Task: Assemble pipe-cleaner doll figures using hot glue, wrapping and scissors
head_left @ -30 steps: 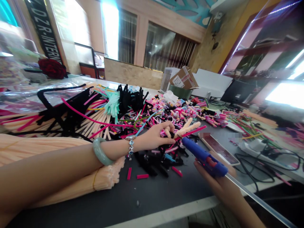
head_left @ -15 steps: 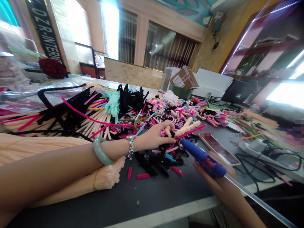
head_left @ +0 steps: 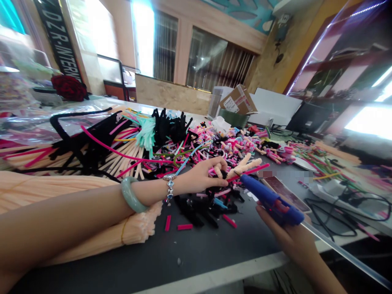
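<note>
Between its thumb and fingers, my left hand (head_left: pixel 204 174) pinches a small figure of twisted peach pipe cleaners (head_left: pixel 245 165) with a black part and a pink stem (head_left: pixel 259 168) sticking out to the right. My right hand (head_left: pixel 290 234) is wrapped round a blue glue gun (head_left: pixel 271 200), a long clear glue stick (head_left: pixel 343 251) running out of its back. The gun's tip points at the figure, close to the pink stem; whether they touch I cannot tell. Black scraps (head_left: pixel 196 210) and short pink pieces (head_left: pixel 184 227) lie on the dark table below.
Bundles of peach pipe cleaners (head_left: pixel 141 228) lie under my left forearm. Behind my hands spreads a pile of small colourful figures (head_left: pixel 235 143) and black bundles (head_left: pixel 171 128). To the right are a phone (head_left: pixel 286 192), a power strip (head_left: pixel 333 190) with cables, and a monitor (head_left: pixel 306 118).
My right hand and the glue gun have moved a little right and down, away from my left hand. The peach ends of the figure have tilted slightly lower to the right.
</note>
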`<state>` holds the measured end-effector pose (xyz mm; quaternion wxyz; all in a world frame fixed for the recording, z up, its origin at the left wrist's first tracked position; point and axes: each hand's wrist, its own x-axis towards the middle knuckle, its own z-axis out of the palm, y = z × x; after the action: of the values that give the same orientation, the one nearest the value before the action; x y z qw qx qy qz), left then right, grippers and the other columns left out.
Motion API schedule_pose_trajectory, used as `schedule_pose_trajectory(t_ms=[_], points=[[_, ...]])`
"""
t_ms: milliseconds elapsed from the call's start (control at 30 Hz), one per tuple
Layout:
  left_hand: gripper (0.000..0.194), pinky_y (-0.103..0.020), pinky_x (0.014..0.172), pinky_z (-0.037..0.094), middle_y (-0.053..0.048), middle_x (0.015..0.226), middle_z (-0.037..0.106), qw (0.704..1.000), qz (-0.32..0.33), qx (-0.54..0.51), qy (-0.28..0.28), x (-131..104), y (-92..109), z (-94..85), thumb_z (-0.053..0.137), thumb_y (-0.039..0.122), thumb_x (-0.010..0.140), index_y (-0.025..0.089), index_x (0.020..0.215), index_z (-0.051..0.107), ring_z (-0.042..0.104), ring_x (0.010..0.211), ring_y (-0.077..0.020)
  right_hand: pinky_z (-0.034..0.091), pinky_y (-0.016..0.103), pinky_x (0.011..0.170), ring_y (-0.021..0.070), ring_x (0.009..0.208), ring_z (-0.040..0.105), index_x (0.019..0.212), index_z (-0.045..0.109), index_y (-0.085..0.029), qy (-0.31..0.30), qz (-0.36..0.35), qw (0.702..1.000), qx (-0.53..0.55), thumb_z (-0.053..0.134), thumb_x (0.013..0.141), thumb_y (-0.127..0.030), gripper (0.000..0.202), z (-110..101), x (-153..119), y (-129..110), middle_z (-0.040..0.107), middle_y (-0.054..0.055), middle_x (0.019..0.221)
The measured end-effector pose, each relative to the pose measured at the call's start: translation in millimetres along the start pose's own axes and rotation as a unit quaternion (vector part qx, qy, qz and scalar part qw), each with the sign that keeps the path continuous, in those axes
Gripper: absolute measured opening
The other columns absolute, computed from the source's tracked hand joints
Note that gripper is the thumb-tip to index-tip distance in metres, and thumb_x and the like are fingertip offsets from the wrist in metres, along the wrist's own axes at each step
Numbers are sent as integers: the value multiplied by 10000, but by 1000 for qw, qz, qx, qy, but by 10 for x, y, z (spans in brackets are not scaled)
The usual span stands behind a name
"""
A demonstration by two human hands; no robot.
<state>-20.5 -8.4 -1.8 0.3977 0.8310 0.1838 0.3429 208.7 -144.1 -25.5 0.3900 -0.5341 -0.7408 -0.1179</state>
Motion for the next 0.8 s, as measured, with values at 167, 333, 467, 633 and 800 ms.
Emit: schedule_pose_trajectory(t_ms=[167,333,467,633,800], points=[[267,-249,741,392,37,829,518,1000,2,-5,1,4,15,-2,704,297,735,177,881,516,481,717,-100,440,278,592,177,690,614,834,610,-221,4,-8,1000,13,611,840,-275,55,-9,7,-29,624,8,759],[268,-251,749,396,31,863,542,1000,-14,-12,-2,0,28,-3,698,278,738,174,908,519,499,741,-105,438,268,577,161,654,602,806,595,-218,-6,-35,999,10,601,845,-262,59,-42,33,-55,619,12,761],[284,-260,765,398,31,856,555,1000,-17,-4,6,-4,22,-3,698,287,739,181,932,518,514,767,-117,439,267,568,167,659,597,744,543,-221,-9,-40,999,7,596,846,-274,126,-51,42,-91,602,21,749],[297,-267,771,402,29,849,565,1000,-21,11,12,-6,24,-8,700,305,737,184,935,515,522,780,-132,414,250,525,125,544,517,743,523,-220,-20,-30,999,7,569,864,-272,140,-58,58,-154,529,-10,665],[296,-263,782,403,30,867,573,1000,-17,9,15,-4,17,-7,697,299,745,184,948,516,532,804,-132,389,238,509,110,522,483,744,491,-222,-42,-37,998,37,564,867,-259,147,-62,75,-172,476,-32,634]])
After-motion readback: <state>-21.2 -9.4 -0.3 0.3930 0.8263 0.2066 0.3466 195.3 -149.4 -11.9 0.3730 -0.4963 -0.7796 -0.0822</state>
